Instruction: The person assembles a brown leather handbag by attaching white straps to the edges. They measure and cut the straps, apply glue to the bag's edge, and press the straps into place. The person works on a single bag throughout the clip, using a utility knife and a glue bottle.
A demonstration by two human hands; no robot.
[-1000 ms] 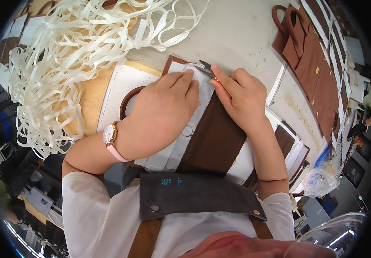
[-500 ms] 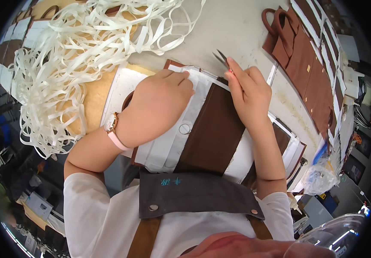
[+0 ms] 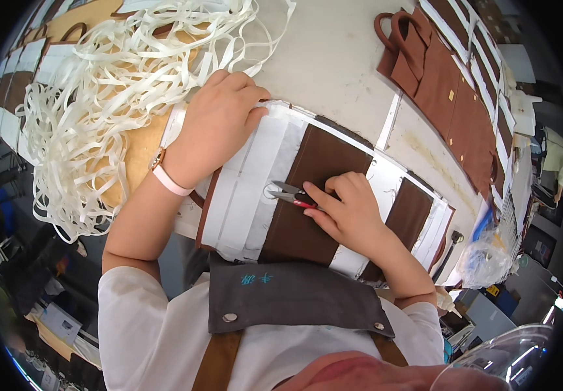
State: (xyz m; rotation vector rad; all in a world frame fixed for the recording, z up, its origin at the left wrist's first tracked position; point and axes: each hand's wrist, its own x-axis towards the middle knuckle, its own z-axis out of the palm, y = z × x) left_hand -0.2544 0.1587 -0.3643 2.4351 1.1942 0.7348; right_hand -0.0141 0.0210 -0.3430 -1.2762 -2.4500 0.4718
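Note:
A brown panel (image 3: pixel 314 228) with white backing strips lies flat in front of me, its inner side facing up. My left hand (image 3: pixel 219 127), with a pink-strapped watch on the wrist, grips the panel's far left corner, fingers bent over the edge and thumb on the white strip. In my right hand (image 3: pixel 353 212) is a pair of thread snips (image 3: pixel 302 199) with a red and black handle. Their blades are parted and point left, at a small round disc (image 3: pixel 271 191) on the white strip. Whether they touch it I cannot tell.
A heap of tangled white ribbon (image 3: pixel 99 124) covers the table's left side over tan pieces. At the right lie brown bag pieces with handles (image 3: pixel 434 85) and stacked brown-and-white panels (image 3: pixel 470 39). A clear plastic bag (image 3: pixel 487 264) sits at the right edge.
My right hand has come nearer and to the left, bringing the snips down from beyond the panel's far edge to the disc. My left hand has shifted left and away, to the panel's corner.

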